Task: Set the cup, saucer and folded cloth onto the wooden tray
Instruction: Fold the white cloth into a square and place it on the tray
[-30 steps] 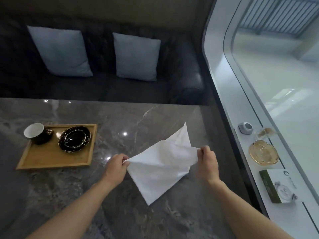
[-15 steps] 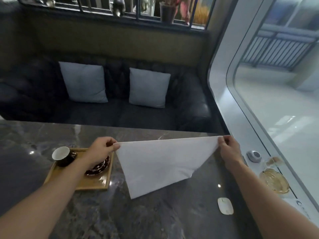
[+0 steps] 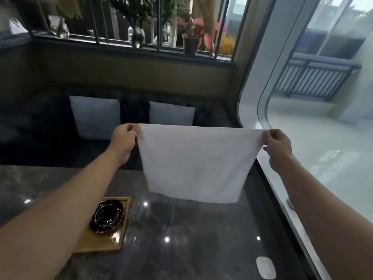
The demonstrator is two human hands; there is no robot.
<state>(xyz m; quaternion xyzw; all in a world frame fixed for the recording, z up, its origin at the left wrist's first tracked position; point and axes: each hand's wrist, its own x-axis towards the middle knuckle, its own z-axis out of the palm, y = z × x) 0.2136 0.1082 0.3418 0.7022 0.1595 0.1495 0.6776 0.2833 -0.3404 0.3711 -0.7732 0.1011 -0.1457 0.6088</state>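
Observation:
A white cloth point(image 3: 193, 164) hangs spread out flat in the air above the dark marble table point(image 3: 191, 239). My left hand point(image 3: 124, 141) pinches its upper left corner and my right hand point(image 3: 277, 147) pinches its upper right corner, both raised at arm's length. Down at the lower left lies the wooden tray point(image 3: 119, 237) with a glossy black saucer point(image 3: 106, 216) on it. My left forearm covers the tray's left part, and the cup is hidden.
A small white oval object point(image 3: 266, 267) lies on the table near the front right. A dark sofa with two grey cushions point(image 3: 96, 117) runs behind the table. A curved white window frame point(image 3: 260, 98) borders the right side. Plants and vases stand on the ledge above.
Both hands have lifted the cloth off the table and pulled it taut, from a hanging triangle to a flat rectangle. The view has tilted upward, so my left arm now hides the cup.

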